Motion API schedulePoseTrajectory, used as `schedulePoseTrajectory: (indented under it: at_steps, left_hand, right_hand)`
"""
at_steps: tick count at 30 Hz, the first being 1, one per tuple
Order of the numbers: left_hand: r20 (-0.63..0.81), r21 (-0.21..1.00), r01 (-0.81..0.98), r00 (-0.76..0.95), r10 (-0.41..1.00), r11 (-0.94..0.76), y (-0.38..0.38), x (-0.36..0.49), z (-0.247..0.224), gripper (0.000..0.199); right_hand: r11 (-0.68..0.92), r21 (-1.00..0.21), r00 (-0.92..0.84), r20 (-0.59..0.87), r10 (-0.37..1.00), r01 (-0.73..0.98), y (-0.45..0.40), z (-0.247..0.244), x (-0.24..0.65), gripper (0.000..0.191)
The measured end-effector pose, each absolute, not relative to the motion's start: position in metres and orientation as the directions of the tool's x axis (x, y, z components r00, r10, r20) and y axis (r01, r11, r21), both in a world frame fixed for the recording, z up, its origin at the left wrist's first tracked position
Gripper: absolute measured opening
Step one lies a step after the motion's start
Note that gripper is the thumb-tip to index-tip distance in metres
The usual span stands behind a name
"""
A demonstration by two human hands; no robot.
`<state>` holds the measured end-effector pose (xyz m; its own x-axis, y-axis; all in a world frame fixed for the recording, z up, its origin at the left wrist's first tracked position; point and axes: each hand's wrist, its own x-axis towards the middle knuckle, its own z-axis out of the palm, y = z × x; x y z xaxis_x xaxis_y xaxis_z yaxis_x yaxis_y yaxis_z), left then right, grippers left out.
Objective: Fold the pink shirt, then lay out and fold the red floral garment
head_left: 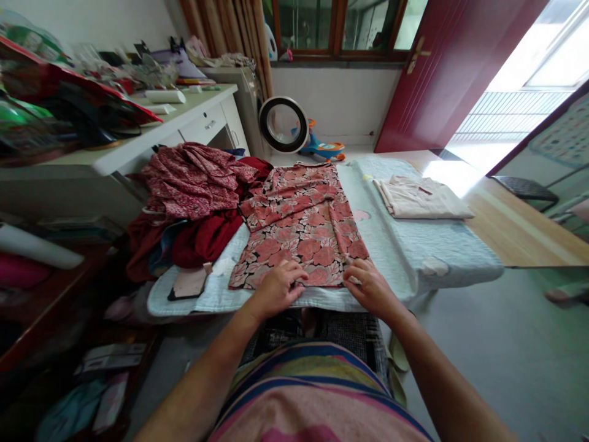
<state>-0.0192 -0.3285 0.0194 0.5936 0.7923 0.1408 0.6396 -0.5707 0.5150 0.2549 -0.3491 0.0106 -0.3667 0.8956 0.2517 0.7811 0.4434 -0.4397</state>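
A floral red and black garment [308, 227] lies spread on a light blue padded cloth [381, 230], with a few creases across its upper part. At the garment's near edge, my left hand [281, 285] has its fingers curled, thumb and fingertips near each other at the hem. My right hand [365, 283] is at the near right corner, fingers bent and fingertips on the fabric. Whether either hand pinches the cloth is too small to tell.
A heap of red patterned clothes [193, 178] lies to the left. A folded cream garment [423, 197] rests at the right. Behind are an open round washer door [284, 124], a white desk [202, 116] and a red door [427, 67].
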Motion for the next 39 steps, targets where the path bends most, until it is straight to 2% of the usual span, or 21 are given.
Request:
schedulePoseTrajectory:
  at_steps: [3,6,10,14,18,22,25,29,39]
  left_hand:
    - [0.060,0.480,0.635,0.664,0.745,-0.605,-0.324,-0.006,0.011,0.019]
    - [0.042,0.476,0.638,0.671,0.740,-0.606,-0.320,-0.004,0.002,0.018]
    - [0.032,0.517,0.637,0.653,0.756,-0.572,-0.319,-0.004,-0.006,0.021]
    - [-0.008,0.580,0.630,0.638,0.770,-0.516,-0.321,-0.005,-0.007,0.021]
    - [0.000,0.587,0.625,0.636,0.772,-0.515,-0.323,-0.005,-0.006,0.013]
    - [0.030,0.565,0.626,0.635,0.772,-0.537,-0.321,-0.005,-0.006,0.014]
    - [0.049,0.583,0.596,0.653,0.756,-0.552,-0.316,-0.005,-0.007,0.011]
    - [0.042,0.617,0.587,0.640,0.767,-0.524,-0.311,-0.005,-0.009,0.017]
    - [0.037,0.648,0.615,0.564,0.825,-0.450,-0.312,-0.005,-0.011,0.017]
  right_hand:
    - [0.497,-0.497,-0.454,0.215,0.865,0.711,-0.347,0.004,0.236,0.009]
    - [0.495,-0.486,-0.473,0.178,0.863,0.720,-0.346,-0.002,0.225,0.011]
    - [0.487,-0.464,-0.454,0.189,0.871,0.740,-0.344,-0.008,0.221,0.014]
    - [0.491,-0.508,-0.441,0.226,0.869,0.708,-0.340,-0.013,0.222,0.016]
    - [0.471,-0.530,-0.438,0.198,0.877,0.705,-0.338,-0.012,0.223,0.010]
    - [0.457,-0.477,-0.439,0.157,0.885,0.751,-0.340,-0.009,0.221,0.012]
    - [0.452,-0.461,-0.429,0.160,0.889,0.764,-0.341,-0.009,0.219,0.007]
    - [0.449,-0.490,-0.418,0.178,0.891,0.747,-0.338,-0.012,0.219,0.013]
    - [0.416,-0.548,-0.414,0.135,0.900,0.726,-0.331,-0.010,0.224,0.015]
